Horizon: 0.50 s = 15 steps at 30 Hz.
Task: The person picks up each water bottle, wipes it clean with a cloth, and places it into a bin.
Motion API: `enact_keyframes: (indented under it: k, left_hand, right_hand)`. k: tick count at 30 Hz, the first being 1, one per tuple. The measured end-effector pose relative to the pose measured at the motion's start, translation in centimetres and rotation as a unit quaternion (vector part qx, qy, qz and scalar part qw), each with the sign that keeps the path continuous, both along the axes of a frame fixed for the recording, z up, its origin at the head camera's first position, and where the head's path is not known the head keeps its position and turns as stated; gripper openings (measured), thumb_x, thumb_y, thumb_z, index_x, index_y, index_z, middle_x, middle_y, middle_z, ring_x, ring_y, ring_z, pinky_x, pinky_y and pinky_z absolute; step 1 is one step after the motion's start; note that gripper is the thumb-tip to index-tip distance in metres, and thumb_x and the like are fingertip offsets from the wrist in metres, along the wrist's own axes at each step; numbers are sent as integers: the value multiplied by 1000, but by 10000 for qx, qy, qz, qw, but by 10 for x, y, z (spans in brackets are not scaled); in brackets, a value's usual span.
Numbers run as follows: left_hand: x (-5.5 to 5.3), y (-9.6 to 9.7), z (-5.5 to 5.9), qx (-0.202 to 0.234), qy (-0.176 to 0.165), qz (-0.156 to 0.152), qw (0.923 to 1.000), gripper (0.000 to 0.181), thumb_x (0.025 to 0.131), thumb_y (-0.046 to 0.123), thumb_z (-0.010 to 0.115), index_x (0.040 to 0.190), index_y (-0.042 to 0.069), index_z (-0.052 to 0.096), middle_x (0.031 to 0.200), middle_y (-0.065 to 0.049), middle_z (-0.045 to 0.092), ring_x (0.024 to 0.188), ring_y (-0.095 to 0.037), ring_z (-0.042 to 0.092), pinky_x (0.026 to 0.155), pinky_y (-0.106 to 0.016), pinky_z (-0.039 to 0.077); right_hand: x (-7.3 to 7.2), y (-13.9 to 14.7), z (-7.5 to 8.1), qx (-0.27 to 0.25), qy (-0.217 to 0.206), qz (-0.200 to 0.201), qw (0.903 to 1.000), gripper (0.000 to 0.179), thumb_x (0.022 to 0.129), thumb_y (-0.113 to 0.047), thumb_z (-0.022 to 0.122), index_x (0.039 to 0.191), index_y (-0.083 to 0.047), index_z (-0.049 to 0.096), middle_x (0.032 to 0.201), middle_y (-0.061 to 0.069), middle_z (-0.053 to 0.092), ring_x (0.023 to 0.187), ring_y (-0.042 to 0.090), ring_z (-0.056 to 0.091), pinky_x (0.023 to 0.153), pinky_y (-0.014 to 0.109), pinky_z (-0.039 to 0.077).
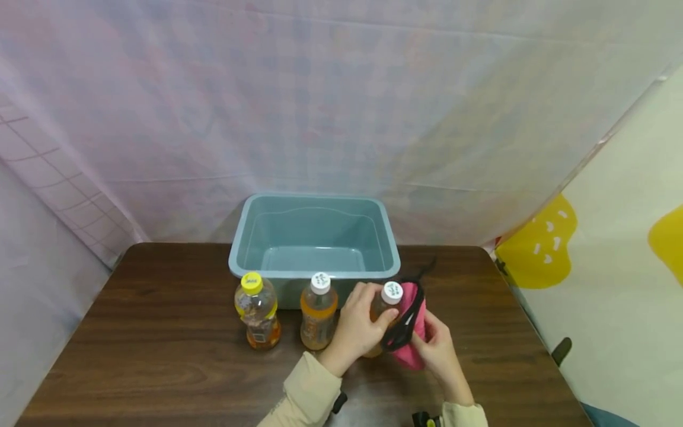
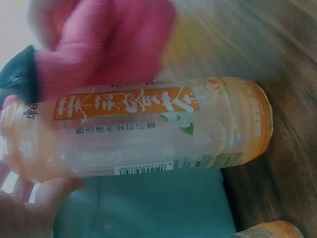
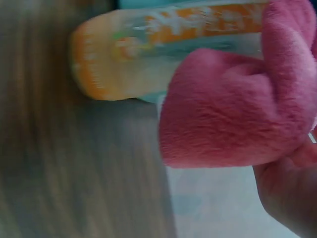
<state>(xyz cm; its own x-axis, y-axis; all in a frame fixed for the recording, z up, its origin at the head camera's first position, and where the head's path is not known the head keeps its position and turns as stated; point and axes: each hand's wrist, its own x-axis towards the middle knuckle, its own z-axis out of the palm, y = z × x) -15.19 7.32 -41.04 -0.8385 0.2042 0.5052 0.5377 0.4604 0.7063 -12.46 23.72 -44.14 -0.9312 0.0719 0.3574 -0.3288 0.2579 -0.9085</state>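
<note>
My left hand (image 1: 358,325) grips a white-capped bottle (image 2: 148,139) around its upper part, thumb and fingers on either side below the cap. The bottle is clear with an orange band and printed label, and is held upright. In my right hand (image 1: 439,351) is a fuzzy pink cloth (image 3: 223,114), pinched between thumb and fingers. The cloth lies against the bottle's right side, in front of part of its label in both wrist views. A looped black cord (image 1: 401,332) hangs over the cloth in the head view.
Behind the bottles stands a blue-green plastic bin (image 1: 315,275) on the brown wooden table (image 1: 160,332). A similar white-capped bottle (image 1: 319,320) stands left of my left hand. Farther left is a yellow-capped bottle (image 1: 258,314) with amber liquid. A fabric curtain (image 1: 320,107) hangs behind.
</note>
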Motion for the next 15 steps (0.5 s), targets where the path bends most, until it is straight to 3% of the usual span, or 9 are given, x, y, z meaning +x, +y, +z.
enact_keyframes:
  k: [2,8,11,15]
  left_hand:
    - [0,0,0,20,29,6,10000,34,80,27,67,106,9,56,99,-5,54,92,-19,53,80,-35,44]
    - [-1,1,-1,38,188,-15,9998,34,80,28,67,105,8,56,97,-6,54,90,-19,53,79,-35,44]
    - [-1,1,-2,12,256,-11,9997,35,80,29,66,105,7,56,97,-7,54,90,-20,53,79,-35,44]
    - [-1,0,-2,-15,285,-18,9996,37,81,31,65,106,7,55,98,-7,54,91,-21,53,78,-36,44]
  right_hand:
    - [0,-1,-7,124,-214,-85,9997,28,71,16,61,98,14,57,75,-10,60,67,2,54,57,18,47]
    - [-3,1,-34,935,-504,-349,9937,26,66,13,63,91,7,62,75,6,63,66,2,52,59,22,46]
    - [-4,1,-44,1443,-693,-474,9860,28,65,10,63,93,5,63,78,12,65,68,5,54,62,24,47]
    - [-5,0,-54,1932,-1013,-646,9738,28,66,6,63,93,3,64,78,10,65,69,11,55,63,26,47]
